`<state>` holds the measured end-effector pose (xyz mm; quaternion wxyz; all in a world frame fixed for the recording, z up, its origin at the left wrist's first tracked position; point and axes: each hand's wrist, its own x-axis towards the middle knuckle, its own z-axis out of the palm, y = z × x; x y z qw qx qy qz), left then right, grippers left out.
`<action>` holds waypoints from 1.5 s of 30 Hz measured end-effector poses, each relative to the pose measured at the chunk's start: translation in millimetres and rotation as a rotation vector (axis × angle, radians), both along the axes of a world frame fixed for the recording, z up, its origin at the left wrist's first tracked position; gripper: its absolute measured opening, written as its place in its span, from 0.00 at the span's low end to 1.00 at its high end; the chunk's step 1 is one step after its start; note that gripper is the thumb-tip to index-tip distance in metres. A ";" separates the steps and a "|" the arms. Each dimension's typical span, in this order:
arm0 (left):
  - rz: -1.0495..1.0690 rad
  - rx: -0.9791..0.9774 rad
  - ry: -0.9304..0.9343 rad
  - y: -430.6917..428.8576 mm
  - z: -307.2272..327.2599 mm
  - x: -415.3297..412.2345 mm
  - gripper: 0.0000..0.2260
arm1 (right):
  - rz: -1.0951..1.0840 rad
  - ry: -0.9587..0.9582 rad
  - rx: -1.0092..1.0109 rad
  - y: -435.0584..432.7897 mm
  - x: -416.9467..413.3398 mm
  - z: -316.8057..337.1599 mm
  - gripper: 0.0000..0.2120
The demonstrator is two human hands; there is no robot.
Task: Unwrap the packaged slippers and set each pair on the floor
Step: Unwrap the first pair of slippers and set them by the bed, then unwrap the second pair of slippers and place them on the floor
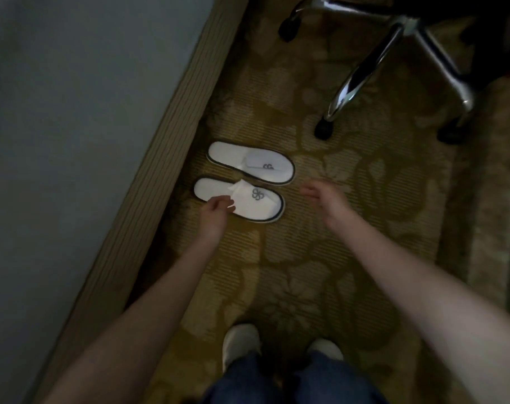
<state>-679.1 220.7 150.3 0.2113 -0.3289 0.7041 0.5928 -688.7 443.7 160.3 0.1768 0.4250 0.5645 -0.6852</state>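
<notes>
We look down on two white cloth slippers with dark trim, the far slipper point(251, 163) and the near slipper point(256, 205). They lie side by side on the gold patterned carpet floor point(306, 258), close to its left edge by the ribbed beige skirting point(172, 158). Their long axes run left to right and their toes point right. Our left hand point(217, 209) pinches the near slipper's near rim. Our right hand point(321, 196) hovers spread just beside the toes, holding nothing.

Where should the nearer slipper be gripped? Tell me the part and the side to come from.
Pinch the front band of the nearer slipper at its open edge, coming from the heel end. It lies flat on the carpet, so that raised band looks like the easiest hold.
</notes>
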 end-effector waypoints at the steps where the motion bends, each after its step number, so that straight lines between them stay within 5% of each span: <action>1: 0.001 0.028 -0.015 3.5 20.0 3.4 0.13 | 0.010 -0.026 -0.012 0.3 6.0 20.4 0.05; 4: 0.015 0.090 -0.065 12.9 83.2 16.7 0.11 | 0.040 -0.084 -0.013 2.3 27.3 81.2 0.13; 13: -0.017 0.132 -0.152 39.1 264.9 75.5 0.11 | 0.035 -0.169 -0.035 10.8 102.4 268.0 0.15; 25: -0.012 0.146 -0.125 46.0 414.4 129.6 0.11 | 0.045 -0.205 -0.016 28.7 177.8 421.4 0.16; 34: -0.054 0.144 -0.092 2.7 465.4 176.5 0.11 | 0.080 -0.184 0.018 -5.0 233.9 480.2 0.16; 45: -0.133 0.175 -0.133 -131.0 455.9 275.7 0.12 | 0.042 -0.184 0.146 -136.0 331.1 475.8 0.16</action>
